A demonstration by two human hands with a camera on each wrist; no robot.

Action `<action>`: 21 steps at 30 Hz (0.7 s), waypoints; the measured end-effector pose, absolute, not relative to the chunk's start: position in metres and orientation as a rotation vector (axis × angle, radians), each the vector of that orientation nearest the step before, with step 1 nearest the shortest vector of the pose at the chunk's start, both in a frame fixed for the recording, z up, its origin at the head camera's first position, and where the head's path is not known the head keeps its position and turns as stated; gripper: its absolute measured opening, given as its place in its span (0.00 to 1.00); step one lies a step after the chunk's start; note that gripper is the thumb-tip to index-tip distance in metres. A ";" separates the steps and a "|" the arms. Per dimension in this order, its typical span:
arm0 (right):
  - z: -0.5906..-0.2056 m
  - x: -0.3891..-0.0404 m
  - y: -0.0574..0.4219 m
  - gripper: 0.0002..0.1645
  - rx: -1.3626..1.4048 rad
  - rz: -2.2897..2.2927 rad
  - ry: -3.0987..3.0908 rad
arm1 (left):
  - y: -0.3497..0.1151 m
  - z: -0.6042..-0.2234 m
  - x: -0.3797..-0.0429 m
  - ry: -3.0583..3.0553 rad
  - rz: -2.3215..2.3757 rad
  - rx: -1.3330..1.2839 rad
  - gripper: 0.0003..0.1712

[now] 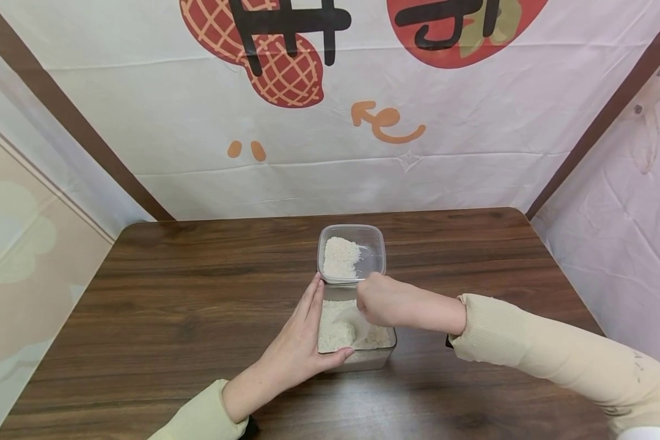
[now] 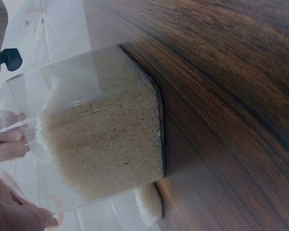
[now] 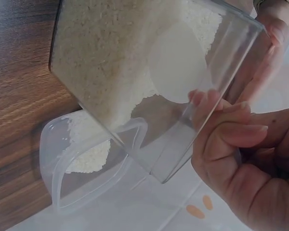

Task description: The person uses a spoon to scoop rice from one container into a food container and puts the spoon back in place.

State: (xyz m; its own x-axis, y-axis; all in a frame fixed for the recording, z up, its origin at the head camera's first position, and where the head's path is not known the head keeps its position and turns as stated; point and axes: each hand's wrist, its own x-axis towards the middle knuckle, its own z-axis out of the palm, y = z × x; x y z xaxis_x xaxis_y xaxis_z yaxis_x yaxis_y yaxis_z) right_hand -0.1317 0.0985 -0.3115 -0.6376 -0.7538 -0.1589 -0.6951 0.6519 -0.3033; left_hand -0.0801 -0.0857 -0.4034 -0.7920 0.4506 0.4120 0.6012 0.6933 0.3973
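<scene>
A clear square-sided container [image 1: 365, 362] of white rice [image 2: 101, 139] stands on the table. My left hand [image 1: 299, 339] rests along its left side with straight fingers, the thumb lying on the near rim. From the right my right hand [image 1: 382, 300] reaches over the container with curled fingers and holds a pale scoop [image 3: 178, 62]. The scoop's rounded end is down at the rice; its handle is mostly hidden in the fist. Just behind the container sits a smaller clear plastic box [image 1: 371, 253], with some rice [image 1: 341, 256] heaped on its left side.
The dark wooden table [image 1: 198, 293] extends to both sides of the containers. A white printed cloth [image 1: 319, 183] hangs behind its back edge, with more cloth hanging at the left and right.
</scene>
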 end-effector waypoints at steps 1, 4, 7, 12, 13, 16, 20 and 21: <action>-0.312 -0.131 0.098 0.27 -1.162 -0.312 2.601 | -0.086 -0.403 -0.080 -2.622 -0.761 -0.834 0.62; -0.312 -0.130 0.099 0.27 -1.160 -0.317 2.604 | -0.085 -0.403 -0.080 -2.623 -0.763 -0.831 0.62; -0.311 -0.130 0.099 0.27 -1.147 -0.331 2.603 | -0.085 -0.403 -0.080 -2.622 -0.767 -0.831 0.62; -0.312 -0.129 0.098 0.28 -1.110 -0.337 2.606 | -0.085 -0.403 -0.081 -2.617 -0.765 -0.828 0.61; -0.313 -0.129 0.097 0.28 -1.109 -0.334 2.606 | -0.085 -0.404 -0.081 -2.616 -0.763 -0.828 0.61; -0.317 -0.129 0.093 0.28 -1.110 -0.332 2.595 | -0.086 -0.404 -0.081 -2.615 -0.771 -0.830 0.62; -0.324 -0.129 0.088 0.28 -1.109 -0.332 2.590 | -0.087 -0.404 -0.080 -2.622 -0.777 -0.834 0.62; -0.325 -0.129 0.088 0.28 -1.112 -0.342 2.592 | -0.087 -0.404 -0.080 -2.623 -0.777 -0.832 0.62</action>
